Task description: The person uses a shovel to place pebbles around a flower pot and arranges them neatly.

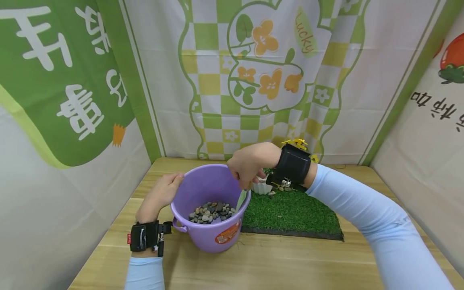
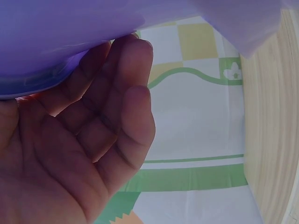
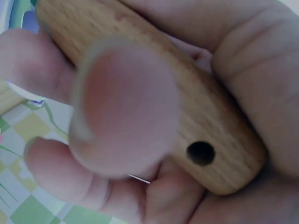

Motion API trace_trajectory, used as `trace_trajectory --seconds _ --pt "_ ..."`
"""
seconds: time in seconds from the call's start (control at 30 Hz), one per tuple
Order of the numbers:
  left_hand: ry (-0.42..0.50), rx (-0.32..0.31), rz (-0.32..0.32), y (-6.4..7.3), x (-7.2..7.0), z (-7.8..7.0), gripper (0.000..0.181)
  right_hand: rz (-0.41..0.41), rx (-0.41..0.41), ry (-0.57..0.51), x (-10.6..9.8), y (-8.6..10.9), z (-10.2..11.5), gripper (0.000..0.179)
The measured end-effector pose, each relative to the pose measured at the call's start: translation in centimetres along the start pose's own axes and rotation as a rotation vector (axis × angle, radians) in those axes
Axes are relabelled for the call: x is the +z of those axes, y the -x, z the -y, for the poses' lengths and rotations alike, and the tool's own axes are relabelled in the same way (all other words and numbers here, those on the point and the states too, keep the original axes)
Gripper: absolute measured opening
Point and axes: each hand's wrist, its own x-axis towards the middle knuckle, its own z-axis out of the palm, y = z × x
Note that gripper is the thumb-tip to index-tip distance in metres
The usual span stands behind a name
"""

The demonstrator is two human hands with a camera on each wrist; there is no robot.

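Note:
A purple bucket (image 1: 199,233) stands on the wooden table with several grey and tan pebbles (image 1: 207,213) in its bottom. My left hand (image 1: 164,193) grips its left rim, the thumb over the edge; in the left wrist view, curled fingers (image 2: 135,109) lie against the outer wall. Over the right side of the bucket, my right hand (image 1: 250,163) holds a small trowel (image 1: 241,200) by its wooden handle (image 3: 219,135), which has a hole near the end. Its pale green blade slants down inside the bucket toward the pebbles, the tip near them.
Right of the bucket lies a green artificial turf mat (image 1: 290,213). A white ribbed pot (image 1: 262,188), small stones (image 1: 286,187) and yellow flowers (image 1: 297,142) are at its back, partly behind my right arm. Printed cloth (image 1: 163,80) hangs behind and at both sides.

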Motion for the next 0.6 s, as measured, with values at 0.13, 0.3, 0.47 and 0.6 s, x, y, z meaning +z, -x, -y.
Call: trace_trajectory --seconds 0.13,0.3,0.47,0.6 --pt "0.003 -0.001 0.000 -0.1 0.1 0.1 0.051 0.025 -0.009 -0.024 0.3 -0.6 0.5 0.011" --pt "-0.001 0.005 0.000 -0.1 0.0 0.1 0.052 0.064 -0.049 -0.017 0.7 -1.4 1.1 0.021" --pt "-0.004 0.015 -0.004 -0.1 0.1 0.2 0.051 0.091 -0.075 -0.014 1.3 -2.0 1.5 0.027" --pt "-0.008 0.008 -0.008 -0.1 0.1 0.3 0.051 0.092 -0.085 -0.010 1.8 -2.4 1.7 0.033"
